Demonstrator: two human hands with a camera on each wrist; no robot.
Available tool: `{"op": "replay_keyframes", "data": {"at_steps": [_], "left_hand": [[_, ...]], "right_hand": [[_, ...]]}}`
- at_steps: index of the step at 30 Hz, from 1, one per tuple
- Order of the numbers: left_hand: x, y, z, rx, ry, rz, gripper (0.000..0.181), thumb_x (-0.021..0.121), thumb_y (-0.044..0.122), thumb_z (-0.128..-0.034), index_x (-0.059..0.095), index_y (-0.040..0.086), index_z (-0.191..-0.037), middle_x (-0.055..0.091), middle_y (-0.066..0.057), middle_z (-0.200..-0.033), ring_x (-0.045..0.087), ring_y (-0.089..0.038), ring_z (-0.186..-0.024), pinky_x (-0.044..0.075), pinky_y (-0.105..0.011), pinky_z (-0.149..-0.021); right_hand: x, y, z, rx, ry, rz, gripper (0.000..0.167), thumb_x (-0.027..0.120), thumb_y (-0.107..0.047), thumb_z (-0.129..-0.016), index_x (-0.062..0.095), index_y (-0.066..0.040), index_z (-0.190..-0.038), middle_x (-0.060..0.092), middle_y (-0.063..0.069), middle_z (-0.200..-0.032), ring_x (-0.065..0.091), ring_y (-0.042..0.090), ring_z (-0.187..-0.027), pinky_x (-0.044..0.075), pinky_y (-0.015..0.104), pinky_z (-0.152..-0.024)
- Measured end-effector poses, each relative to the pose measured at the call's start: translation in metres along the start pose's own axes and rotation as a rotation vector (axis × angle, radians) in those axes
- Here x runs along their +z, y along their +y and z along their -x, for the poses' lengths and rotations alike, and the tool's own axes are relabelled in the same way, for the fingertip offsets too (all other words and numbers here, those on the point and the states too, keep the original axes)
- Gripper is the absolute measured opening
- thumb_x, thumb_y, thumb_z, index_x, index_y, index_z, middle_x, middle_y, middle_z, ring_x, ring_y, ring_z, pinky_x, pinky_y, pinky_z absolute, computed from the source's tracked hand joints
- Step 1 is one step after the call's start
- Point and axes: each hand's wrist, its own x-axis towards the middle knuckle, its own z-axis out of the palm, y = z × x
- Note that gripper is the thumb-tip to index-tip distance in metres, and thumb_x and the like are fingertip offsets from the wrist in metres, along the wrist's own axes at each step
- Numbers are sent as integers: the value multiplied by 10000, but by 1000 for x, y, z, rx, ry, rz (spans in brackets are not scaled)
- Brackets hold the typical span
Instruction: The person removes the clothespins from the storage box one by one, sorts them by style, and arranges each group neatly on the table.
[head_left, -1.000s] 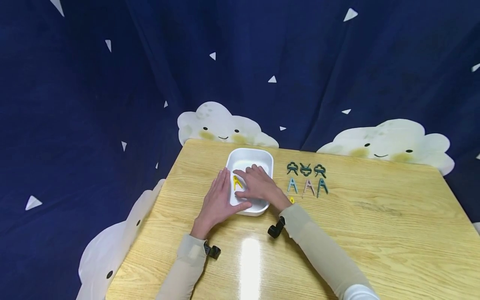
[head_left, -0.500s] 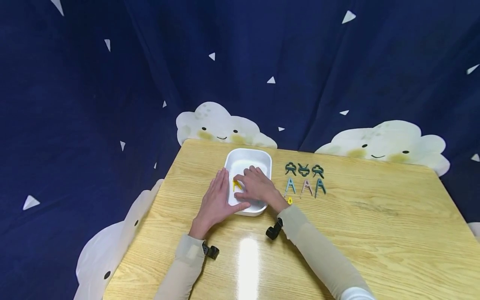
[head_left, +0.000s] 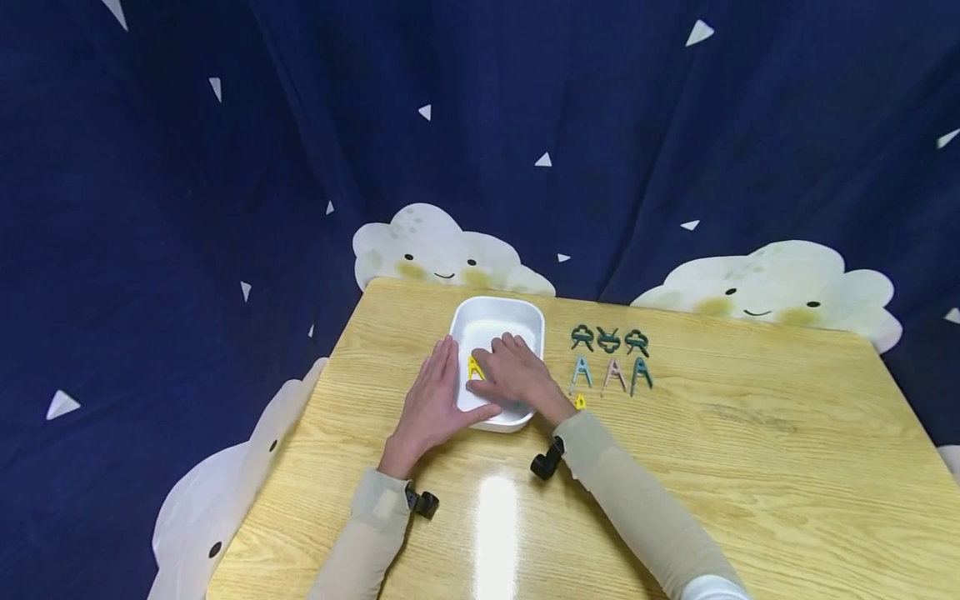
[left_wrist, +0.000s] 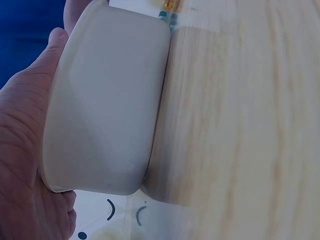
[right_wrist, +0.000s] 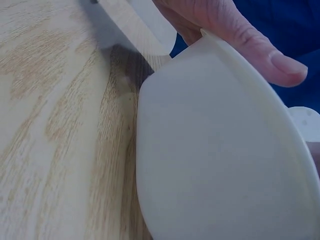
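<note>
A white tub (head_left: 534, 321) stands on the table. Along its left side lie the straight fingers of my left hand (head_left: 431, 400), with the thumb by the near rim. My right hand (head_left: 517, 371) reaches into the tub, palm down. Its index fingertip touches a yellow clothespin (head_left: 474, 368) near the left wall, and its thumb is just below the clip, apart from the index finger. The right hand covers much of the tub's floor. Both wrist views show mainly the tub's outer wall (left_wrist: 110, 100), and in the right wrist view a thumb (right_wrist: 285, 65) shows above the rim.
Right of the tub, several dark green clips (head_left: 608, 340) form a back row. In front lie a light blue clothespin (head_left: 581, 372), a pink one (head_left: 614, 375) and a teal one (head_left: 641, 375). Another yellow clothespin (head_left: 581, 402) is partly hidden by the right wrist. A dark blue curtain (head_left: 480, 125) hangs behind.
The yellow clothespin in the tub has turned and shifted slightly under my right fingertips. My right index finger has drawn in a little to the right. The left hand stays against the tub.
</note>
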Motion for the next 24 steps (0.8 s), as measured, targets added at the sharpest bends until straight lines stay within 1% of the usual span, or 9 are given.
{"op": "replay_keyframes", "data": {"at_steps": [2,4,8,14,16,19,22,24], "left_hand": [[0,0,0,2,4,-2,1335,603,872,-809,54,7,-1664,57,-156,-1755,56,-293,-1621,106,-443,-1313],[1,0,0,4,5,-7,1333,600,873,-810,55,7,-1665,78,-170,-1751,53,-287,-1622,106,-438,-1313],[1,0,0,2,3,-9,1329,594,875,-812,52,14,-1666,77,-167,-1752,40,-277,-1623,97,-430,-1314],[0,1,0,2,1,0,1329,607,868,-808,56,16,-1667,68,-155,-1754,33,-267,-1623,94,-428,-1315],[0,1,0,1,0,-1,1330,607,868,-808,53,17,-1667,64,-152,-1755,35,-267,-1623,94,-427,-1314],[1,1,-1,1,3,0,1335,612,866,-806,50,14,-1666,49,-146,-1757,44,-278,-1622,94,-430,-1314],[1,0,-1,2,7,4,1337,609,868,-806,50,10,-1665,23,-133,-1758,61,-300,-1621,95,-435,-1314],[1,0,0,5,9,7,1341,602,876,-805,50,8,-1665,8,-126,-1757,72,-312,-1619,99,-440,-1313]], "right_hand": [[0,0,0,1,-2,10,438,576,-648,-987,624,-238,-1132,582,24,-987,476,237,-980,420,428,-955],[1,-1,0,0,1,11,462,587,-645,-983,624,-239,-1201,592,31,-1008,479,241,-988,421,430,-956],[1,-1,-1,-3,-5,18,510,599,-639,-980,614,-245,-1303,609,48,-1053,487,247,-1007,425,436,-965],[0,0,-1,-3,-8,34,505,608,-630,-972,646,-250,-1302,600,38,-1040,480,236,-990,424,416,-945],[0,0,-1,1,-2,31,499,626,-621,-954,670,-241,-1275,588,21,-1011,470,226,-967,421,403,-919],[-1,0,-2,9,14,20,486,671,-593,-915,707,-191,-1186,564,6,-964,453,223,-930,415,388,-874],[-1,-1,-2,14,25,9,464,705,-575,-875,715,-152,-1066,551,-3,-943,444,219,-918,411,379,-860],[-1,-1,-1,14,29,-1,469,715,-574,-857,712,-140,-1037,551,-4,-949,441,216,-925,411,377,-867]]}}
